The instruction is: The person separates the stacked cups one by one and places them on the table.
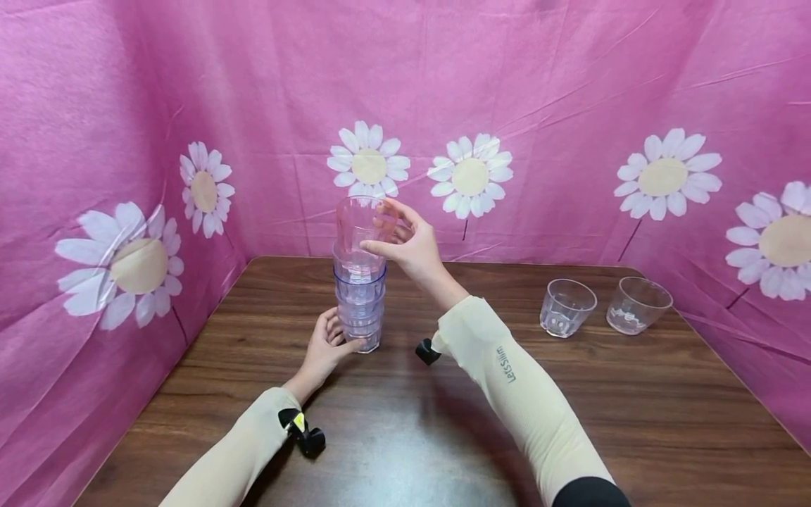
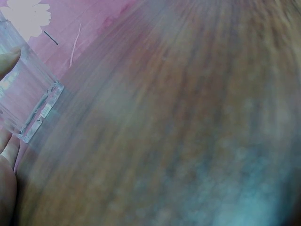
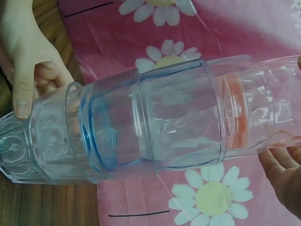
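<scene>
A tall stack of clear plastic cups (image 1: 360,299) stands on the table, some tinted blue. At its top is a pink-tinted cup (image 1: 350,225), its lower part inside the cup beneath. My right hand (image 1: 410,243) grips this pink cup from the right, thumb in front. Low on the stack, my left hand (image 1: 326,346) holds the bottom cup between thumb and fingers. The right wrist view shows the nested cups (image 3: 183,117) sideways, with the left hand (image 3: 40,59) around the lower end. The left wrist view catches only the bottom cup (image 2: 35,75) and part of that hand.
Two separate clear cups, one nearer (image 1: 567,308) and one farther right (image 1: 636,306), stand upright on the right side of the wooden table (image 1: 405,436). Pink cloth (image 1: 538,84) printed with white daisies hangs around the table's back and sides.
</scene>
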Available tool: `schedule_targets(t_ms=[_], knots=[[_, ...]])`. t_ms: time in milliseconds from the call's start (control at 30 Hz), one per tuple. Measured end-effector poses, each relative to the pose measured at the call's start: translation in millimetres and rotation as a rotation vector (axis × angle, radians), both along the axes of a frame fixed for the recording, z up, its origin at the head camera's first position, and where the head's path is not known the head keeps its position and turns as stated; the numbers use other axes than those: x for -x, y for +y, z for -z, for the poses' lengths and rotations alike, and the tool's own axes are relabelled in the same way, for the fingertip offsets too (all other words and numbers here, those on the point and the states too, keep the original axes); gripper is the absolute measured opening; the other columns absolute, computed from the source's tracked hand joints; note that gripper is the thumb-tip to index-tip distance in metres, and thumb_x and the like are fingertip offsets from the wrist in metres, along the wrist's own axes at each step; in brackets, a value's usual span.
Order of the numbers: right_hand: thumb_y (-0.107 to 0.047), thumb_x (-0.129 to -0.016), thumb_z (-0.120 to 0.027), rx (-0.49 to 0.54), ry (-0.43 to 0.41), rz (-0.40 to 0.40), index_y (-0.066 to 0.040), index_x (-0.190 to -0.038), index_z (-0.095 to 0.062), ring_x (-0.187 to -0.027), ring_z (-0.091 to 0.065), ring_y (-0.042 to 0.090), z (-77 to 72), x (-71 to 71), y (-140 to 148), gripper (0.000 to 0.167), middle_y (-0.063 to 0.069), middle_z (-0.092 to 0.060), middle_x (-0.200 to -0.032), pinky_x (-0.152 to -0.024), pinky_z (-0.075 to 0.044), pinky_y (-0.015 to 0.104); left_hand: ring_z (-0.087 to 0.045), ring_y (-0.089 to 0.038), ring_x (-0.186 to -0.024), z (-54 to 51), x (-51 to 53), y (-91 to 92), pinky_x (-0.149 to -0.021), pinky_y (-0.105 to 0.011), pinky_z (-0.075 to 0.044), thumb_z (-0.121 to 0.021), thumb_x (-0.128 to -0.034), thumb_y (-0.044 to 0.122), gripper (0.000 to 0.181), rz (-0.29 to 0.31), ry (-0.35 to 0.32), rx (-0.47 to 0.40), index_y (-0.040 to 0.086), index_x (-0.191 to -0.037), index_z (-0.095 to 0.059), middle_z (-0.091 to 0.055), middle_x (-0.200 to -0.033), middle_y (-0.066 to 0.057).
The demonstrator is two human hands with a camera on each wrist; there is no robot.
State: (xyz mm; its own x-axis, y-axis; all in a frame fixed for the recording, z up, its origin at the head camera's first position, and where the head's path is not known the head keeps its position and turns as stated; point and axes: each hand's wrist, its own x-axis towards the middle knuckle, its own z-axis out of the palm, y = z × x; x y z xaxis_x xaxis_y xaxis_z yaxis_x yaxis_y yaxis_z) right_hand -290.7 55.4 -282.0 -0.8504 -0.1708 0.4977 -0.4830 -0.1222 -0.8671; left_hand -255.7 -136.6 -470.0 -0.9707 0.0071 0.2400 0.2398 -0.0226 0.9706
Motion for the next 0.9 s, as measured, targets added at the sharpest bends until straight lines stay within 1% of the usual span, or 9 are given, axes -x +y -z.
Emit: schedule_targets(t_ms=[133,200,367,533,767,900], knots=[[0.011,-0.076,-0.079,0.051,0.009,-0.028,0.003,-0.144,-0.045,-0.121,-0.059,0.03,-3.3,-2.5,-0.3,0.076,0.021,-0.054,-0.138,-0.098,-0.05,0.035,-0.055,-0.01,-0.11,-0.1,-0.1,-0.1,-0.1,-0.029,-0.045,-0.074,-0.0771,-0.015,0.079,-0.002,0.003,0.006,-0.008,-0.143,-0.031,-0.051,-0.135,-0.026],[0.012,-0.076,-0.078,0.073,0.011,-0.032,0.004,-0.144,-0.045,-0.121,-0.059,0.031,-5.4,-4.1,-0.2,0.075,0.022,-0.054,-0.138,-0.098,-0.051,0.035,-0.055,-0.009,-0.109,0.0,0.1,0.0,-0.1,-0.029,-0.044,-0.074,-0.0772,-0.015,0.079,-0.001,0.001,0.005,-0.008,-0.143,-0.031,-0.051,-0.135,-0.026],[0.015,-0.076,-0.076,0.11,0.033,-0.022,0.004,-0.143,-0.045,-0.121,-0.059,0.031,-11.1,-8.3,2.1,0.075,0.022,-0.055,-0.137,-0.099,-0.05,0.036,-0.056,-0.006,-0.107,-0.1,-0.3,0.2,-0.099,-0.027,-0.045,-0.073,-0.0769,-0.016,0.079,-0.001,-0.001,-0.003,-0.008,-0.142,-0.03,-0.051,-0.134,-0.026],[0.018,-0.076,-0.074,0.167,0.046,-0.022,0.006,-0.142,-0.045,-0.119,-0.06,0.032,-15.8,-10.5,6.6,0.073,0.024,-0.055,-0.136,-0.099,-0.05,0.037,-0.056,-0.005,-0.106,-0.2,0.6,0.3,-0.099,-0.025,-0.045,-0.073,-0.0768,-0.017,0.078,0.003,0.003,-0.011,-0.008,-0.142,-0.03,-0.051,-0.133,-0.025],[0.018,-0.077,-0.072,0.228,0.032,-0.016,0.004,-0.142,-0.047,-0.118,-0.061,0.031,-17.6,-9.7,14.4,0.071,0.023,-0.054,-0.137,-0.089,-0.055,0.031,-0.056,-0.004,-0.105,-0.2,0.0,0.4,-0.099,-0.025,-0.045,-0.073,-0.077,-0.017,0.078,0.003,-0.002,-0.012,-0.008,-0.142,-0.03,-0.052,-0.133,-0.025],[0.019,-0.077,-0.071,0.252,0.033,-0.011,0.005,-0.144,-0.043,-0.122,-0.057,0.036,-15.7,-8.1,21.1,0.073,0.025,-0.05,-0.139,-0.087,-0.056,0.029,-0.056,-0.004,-0.106,-0.1,-0.3,0.3,-0.099,-0.025,-0.045,-0.073,-0.0772,-0.016,0.078,0.005,-0.001,-0.009,-0.008,-0.142,-0.03,-0.051,-0.134,-0.025]])
